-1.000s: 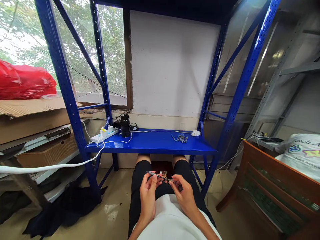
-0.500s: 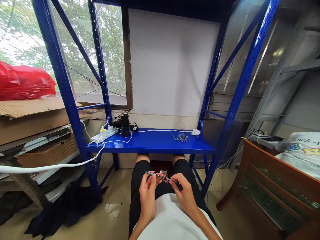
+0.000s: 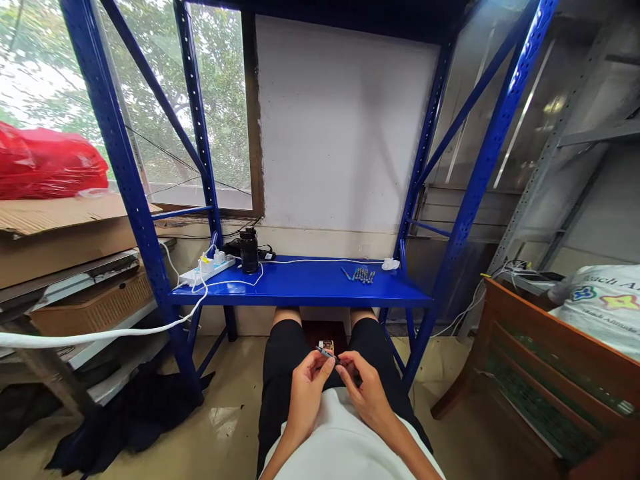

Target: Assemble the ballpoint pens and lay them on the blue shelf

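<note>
Just above my lap, a slim grey-and-dark pen [image 3: 325,352] slants between my two hands. The fingers of my left hand [image 3: 306,387] are closed round its barrel, and one end sticks out up and to the left. Pinched at the lower right end is my right hand [image 3: 367,387], its fingertips almost meeting those of the left; that end is mostly covered by fingers. Right behind the hands a small yellow-and-dark patterned container [image 3: 328,345] partly shows.
Ahead stands a blue metal shelf [image 3: 300,287]. On it are several pens [image 3: 363,275], a white crumpled item [image 3: 391,264], a black bottle [image 3: 249,251] and a white power strip [image 3: 207,270] with cables. A wooden chair [image 3: 555,360] is at my right.
My hands have come together; the left moved right toward the right hand. The thin dark length between them earlier no longer shows, and less of the pen is visible.
</note>
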Action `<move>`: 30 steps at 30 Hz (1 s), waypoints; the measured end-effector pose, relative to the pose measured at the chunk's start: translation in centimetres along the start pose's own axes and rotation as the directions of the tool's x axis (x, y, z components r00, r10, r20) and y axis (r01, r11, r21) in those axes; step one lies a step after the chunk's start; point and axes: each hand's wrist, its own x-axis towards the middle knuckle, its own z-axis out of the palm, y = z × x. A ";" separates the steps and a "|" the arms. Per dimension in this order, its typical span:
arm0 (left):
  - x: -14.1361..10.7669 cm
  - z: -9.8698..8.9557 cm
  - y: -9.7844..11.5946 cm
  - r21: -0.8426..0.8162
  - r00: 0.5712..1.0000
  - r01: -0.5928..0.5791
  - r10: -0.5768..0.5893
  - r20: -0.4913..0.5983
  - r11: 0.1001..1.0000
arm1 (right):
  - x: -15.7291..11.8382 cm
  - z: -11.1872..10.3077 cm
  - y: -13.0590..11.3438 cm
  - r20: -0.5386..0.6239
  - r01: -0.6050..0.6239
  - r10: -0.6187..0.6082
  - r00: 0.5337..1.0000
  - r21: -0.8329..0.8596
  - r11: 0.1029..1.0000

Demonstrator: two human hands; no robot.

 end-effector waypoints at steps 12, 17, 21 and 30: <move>0.1 0.0 -0.3 0.048 0.998 0.008 -0.011 0.055 0.999 | 0.0 0.1 0.4 0.001 -0.020 0.020 1.000 0.017 1.000; 0.0 0.0 -0.2 0.045 0.998 0.028 -0.031 0.058 0.999 | -0.3 0.1 0.6 -0.012 -0.075 0.076 0.997 0.025 0.997; 0.1 -0.1 -0.5 0.067 0.999 0.020 -0.022 0.031 0.998 | -0.2 0.0 0.6 0.045 -0.045 0.044 0.998 0.019 0.999; 0.0 -0.1 -0.3 0.032 0.999 0.042 -0.043 0.028 0.999 | -0.1 0.1 0.3 0.030 -0.082 0.080 0.996 0.062 0.995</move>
